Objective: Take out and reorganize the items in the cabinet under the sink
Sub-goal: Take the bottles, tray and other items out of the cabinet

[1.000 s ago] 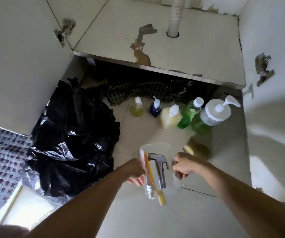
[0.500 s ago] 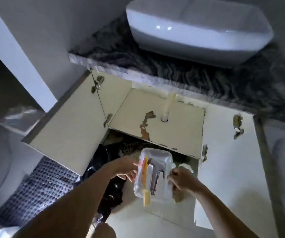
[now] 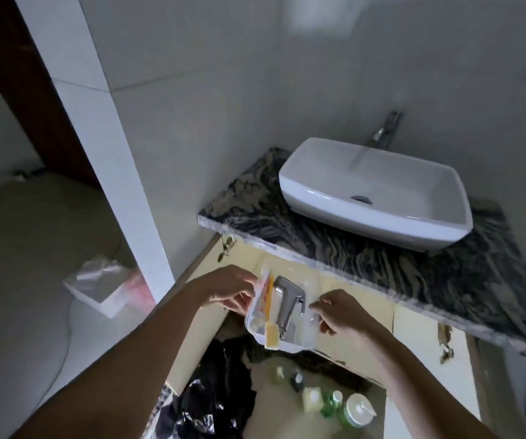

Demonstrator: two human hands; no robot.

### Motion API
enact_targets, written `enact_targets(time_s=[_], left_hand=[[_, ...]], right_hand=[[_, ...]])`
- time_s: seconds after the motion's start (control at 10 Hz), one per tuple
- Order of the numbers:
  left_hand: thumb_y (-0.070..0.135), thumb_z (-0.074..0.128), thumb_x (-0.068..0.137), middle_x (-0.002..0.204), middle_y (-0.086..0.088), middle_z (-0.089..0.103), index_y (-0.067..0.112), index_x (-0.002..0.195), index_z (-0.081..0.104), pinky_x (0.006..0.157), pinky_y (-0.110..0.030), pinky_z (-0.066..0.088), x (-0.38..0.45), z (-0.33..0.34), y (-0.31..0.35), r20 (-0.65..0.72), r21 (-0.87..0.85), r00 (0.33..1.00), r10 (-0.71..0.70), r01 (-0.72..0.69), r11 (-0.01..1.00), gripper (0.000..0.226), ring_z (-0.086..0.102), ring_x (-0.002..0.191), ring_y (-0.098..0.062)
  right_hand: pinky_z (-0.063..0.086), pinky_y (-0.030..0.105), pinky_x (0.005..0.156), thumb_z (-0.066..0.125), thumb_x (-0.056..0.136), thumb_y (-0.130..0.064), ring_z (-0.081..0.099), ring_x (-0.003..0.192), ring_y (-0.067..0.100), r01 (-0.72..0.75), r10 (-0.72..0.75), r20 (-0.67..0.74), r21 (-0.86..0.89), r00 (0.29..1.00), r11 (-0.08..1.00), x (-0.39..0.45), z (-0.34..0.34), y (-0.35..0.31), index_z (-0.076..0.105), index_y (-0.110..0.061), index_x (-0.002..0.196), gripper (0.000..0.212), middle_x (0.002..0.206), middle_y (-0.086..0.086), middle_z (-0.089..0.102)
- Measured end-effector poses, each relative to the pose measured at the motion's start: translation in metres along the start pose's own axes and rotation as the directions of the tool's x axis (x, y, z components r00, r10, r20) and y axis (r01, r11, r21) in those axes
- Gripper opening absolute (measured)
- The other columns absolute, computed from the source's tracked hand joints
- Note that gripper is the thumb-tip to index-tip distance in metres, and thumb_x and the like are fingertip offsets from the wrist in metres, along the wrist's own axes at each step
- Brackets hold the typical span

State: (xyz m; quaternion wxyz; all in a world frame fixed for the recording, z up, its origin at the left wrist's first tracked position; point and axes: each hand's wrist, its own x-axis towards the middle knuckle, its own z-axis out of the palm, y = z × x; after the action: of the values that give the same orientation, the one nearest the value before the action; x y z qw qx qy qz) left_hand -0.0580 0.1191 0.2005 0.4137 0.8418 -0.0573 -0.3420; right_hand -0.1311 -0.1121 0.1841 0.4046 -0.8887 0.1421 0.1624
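A clear plastic tray (image 3: 303, 335) is held in the air in front of the open cabinet under the sink. In it lie a chrome spray head (image 3: 288, 304) and an orange and yellow tube or brush (image 3: 268, 312). My left hand (image 3: 227, 288) grips the tray's left edge and my right hand (image 3: 341, 312) grips its right edge. Below on the floor stands a row of pump bottles (image 3: 331, 400), among them a yellow one, green ones and a large white-capped one.
A white basin (image 3: 382, 198) with a chrome tap (image 3: 385, 131) sits on a dark marbled counter (image 3: 445, 274). Both cabinet doors (image 3: 198, 299) hang open. A crumpled black plastic bag (image 3: 214, 394) lies on the floor at left. A lined bin (image 3: 106, 289) stands behind the pillar.
Both hands have raised the tray from near the floor to just below counter height. The view has tilted up, and the basin, tap and wall have come into sight.
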Motion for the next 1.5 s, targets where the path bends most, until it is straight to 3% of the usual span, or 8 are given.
enact_targets(time_s=[0.3, 0.4, 0.6, 0.8, 0.9, 1.0, 1.3, 1.5], left_hand=[[0.003, 0.057, 0.088, 0.099, -0.014, 0.067, 0.003, 0.123, 0.060, 0.078, -0.028, 0.053, 0.070, -0.103, 0.000, -0.235, 0.024, 0.972, -0.024, 0.030, 0.999, 0.035, 0.062, 0.076, -0.018], [0.002, 0.055, 0.089, 0.113, -0.018, 0.066, 0.000, 0.119, 0.064, 0.088, -0.035, 0.052, 0.099, -0.129, 0.003, -0.293, 0.079, 0.956, -0.021, 0.046, 0.996, 0.031, 0.065, 0.097, -0.028], [0.006, 0.050, 0.092, 0.123, -0.013, 0.062, 0.001, 0.120, 0.062, 0.098, -0.035, 0.048, 0.158, -0.165, 0.006, -0.399, -0.004, 0.915, -0.064, 0.068, 0.998, 0.030, 0.060, 0.112, -0.029], [0.010, 0.045, 0.095, 0.124, -0.017, 0.061, 0.004, 0.123, 0.060, 0.096, -0.043, 0.050, 0.184, -0.171, 0.000, -0.456, -0.253, 0.874, -0.165, 0.050, 0.966, 0.033, 0.058, 0.115, -0.034], [0.013, 0.045, 0.096, 0.122, -0.017, 0.061, 0.003, 0.124, 0.059, 0.093, -0.045, 0.051, 0.186, -0.171, -0.009, -0.466, -0.306, 0.860, -0.207, 0.063, 0.950, 0.032, 0.058, 0.115, -0.034], [0.014, 0.054, 0.094, 0.104, -0.012, 0.063, 0.003, 0.116, 0.060, 0.068, -0.034, 0.055, 0.182, -0.172, -0.014, -0.375, -0.438, 0.869, -0.323, 0.141, 0.888, 0.025, 0.065, 0.095, -0.028], [0.005, 0.056, 0.092, 0.096, -0.016, 0.067, 0.000, 0.112, 0.064, 0.060, -0.032, 0.056, 0.198, -0.185, -0.023, -0.435, -0.477, 0.852, -0.292, 0.057, 0.877, 0.022, 0.065, 0.071, -0.024], [0.021, 0.063, 0.091, 0.113, -0.011, 0.067, 0.001, 0.118, 0.061, 0.091, -0.031, 0.053, 0.196, -0.188, -0.026, -0.489, -0.550, 0.811, -0.320, -0.002, 0.835, 0.034, 0.066, 0.102, -0.024]], right_hand=[[0.042, 0.020, 0.046, 0.053, 0.092, -0.016, 0.051, 0.038, 0.010, 0.000, 0.002, -0.063, 0.035, 0.998, 0.999, 0.108, 0.025, -0.093, 0.062, -0.007, 0.065, 0.030, 0.048, 0.002, 0.060], [0.041, 0.021, 0.049, 0.049, 0.095, -0.023, 0.052, 0.048, 0.008, 0.008, -0.010, -0.086, -0.028, 0.996, 1.000, 0.141, 0.031, -0.120, 0.066, -0.007, 0.084, 0.027, 0.056, -0.003, 0.057], [0.049, 0.030, 0.069, 0.041, 0.099, -0.021, 0.063, 0.073, 0.024, 0.005, -0.007, -0.160, -0.016, 0.987, 1.000, 0.204, 0.038, -0.158, 0.061, -0.010, 0.073, 0.035, 0.071, 0.007, 0.063], [0.051, 0.020, 0.063, 0.045, 0.097, -0.013, 0.062, 0.088, 0.019, 0.011, 0.000, -0.110, 0.093, 0.994, 0.996, 0.223, 0.047, -0.162, 0.055, -0.007, 0.123, 0.029, 0.109, 0.009, 0.064], [0.052, 0.021, 0.061, 0.048, 0.095, -0.007, 0.063, 0.083, 0.021, -0.023, 0.045, -0.061, 0.328, 0.997, 0.944, 0.222, 0.050, -0.153, 0.056, -0.004, 0.121, 0.027, 0.091, 0.004, 0.062], [0.057, 0.028, 0.072, 0.050, 0.094, -0.006, 0.063, 0.079, 0.018, -0.020, 0.047, -0.081, 0.310, 0.996, 0.950, 0.222, 0.055, -0.147, 0.063, -0.003, 0.112, 0.022, 0.085, 0.004, 0.065], [0.046, 0.018, 0.058, 0.047, 0.095, -0.007, 0.056, 0.067, 0.011, 0.007, 0.040, -0.146, 0.305, 0.989, 0.952, 0.250, 0.070, -0.162, 0.063, -0.004, 0.099, 0.017, 0.079, 0.005, 0.063], [0.053, 0.036, 0.073, 0.042, 0.092, -0.003, 0.059, 0.069, 0.018, 0.013, 0.022, -0.128, 0.262, 0.991, 0.965, 0.267, 0.073, -0.184, 0.062, -0.004, 0.108, 0.025, 0.076, 0.009, 0.063]])
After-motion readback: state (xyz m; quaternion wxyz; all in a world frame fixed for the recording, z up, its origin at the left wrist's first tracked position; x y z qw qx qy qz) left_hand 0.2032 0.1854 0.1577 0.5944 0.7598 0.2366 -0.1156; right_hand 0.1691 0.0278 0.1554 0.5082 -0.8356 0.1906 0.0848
